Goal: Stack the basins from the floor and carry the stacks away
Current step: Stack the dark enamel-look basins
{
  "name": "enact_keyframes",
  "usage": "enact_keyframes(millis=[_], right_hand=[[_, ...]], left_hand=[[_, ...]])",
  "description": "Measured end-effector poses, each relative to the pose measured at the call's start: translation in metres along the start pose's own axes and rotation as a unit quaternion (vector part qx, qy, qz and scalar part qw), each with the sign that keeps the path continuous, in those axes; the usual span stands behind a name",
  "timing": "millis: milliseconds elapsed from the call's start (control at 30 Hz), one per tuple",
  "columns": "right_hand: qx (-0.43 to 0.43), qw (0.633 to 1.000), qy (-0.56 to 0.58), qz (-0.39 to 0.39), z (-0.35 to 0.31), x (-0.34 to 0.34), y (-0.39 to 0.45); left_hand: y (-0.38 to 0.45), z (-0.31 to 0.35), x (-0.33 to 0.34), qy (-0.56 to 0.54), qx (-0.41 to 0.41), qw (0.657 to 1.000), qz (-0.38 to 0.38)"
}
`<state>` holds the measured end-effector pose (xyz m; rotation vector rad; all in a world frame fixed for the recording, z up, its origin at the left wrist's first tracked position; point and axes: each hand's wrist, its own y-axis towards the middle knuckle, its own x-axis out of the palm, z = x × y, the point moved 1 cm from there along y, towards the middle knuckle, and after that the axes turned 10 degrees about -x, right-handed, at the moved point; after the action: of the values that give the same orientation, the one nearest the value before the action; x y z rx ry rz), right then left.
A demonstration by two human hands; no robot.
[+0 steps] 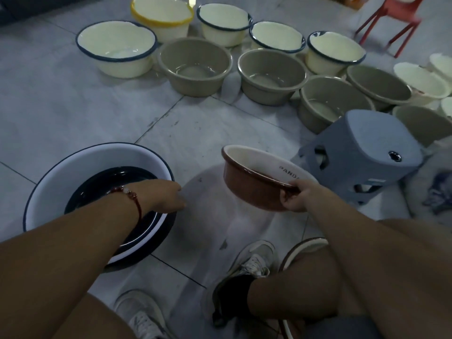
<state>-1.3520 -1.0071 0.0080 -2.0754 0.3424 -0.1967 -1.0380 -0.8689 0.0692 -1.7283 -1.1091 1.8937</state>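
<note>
- Both hands noted first: our left hand (pixel 162 196) reaches over the near rim of the white basin stack (pixel 44 192), fingers loosely extended, gripping nothing we can see; our right hand (pixel 297 195) pinches the rim of a brown basin (pixel 247 184), held tilted above the floor.
- Loose basins remain on the tiled floor (pixel 61 101): cream basins (pixel 117 52) behind, beige basins (pixel 193 67) in front of them.
- Grey stool (pixel 354 148) stands just beside the brown basin.
- Risk: a one-sided rim pinch may let the basin swing and slip, or strike the stool.
</note>
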Motion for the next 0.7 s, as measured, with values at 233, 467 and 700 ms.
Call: enact_keyframes(millis=[233, 467, 700], right_hand=[[-0.057, 0.991, -0.092, -0.078, -0.031, -0.025, -0.050], [-0.107, 0.960, -0.215, -0.143, -0.072, -0.025, -0.104], [-0.118, 0.936, -0.246, -0.222, -0.047, 0.009, -0.150]], left_hand=[[-0.009, -0.021, 0.007, -0.044, -0.023, 0.999, 0.022], [-0.044, -0.008, 0.006, -0.485, -0.038, 0.873, -0.031], [-0.081, -0.035, 0.011, -0.711, -0.051, 0.701, -0.026]])
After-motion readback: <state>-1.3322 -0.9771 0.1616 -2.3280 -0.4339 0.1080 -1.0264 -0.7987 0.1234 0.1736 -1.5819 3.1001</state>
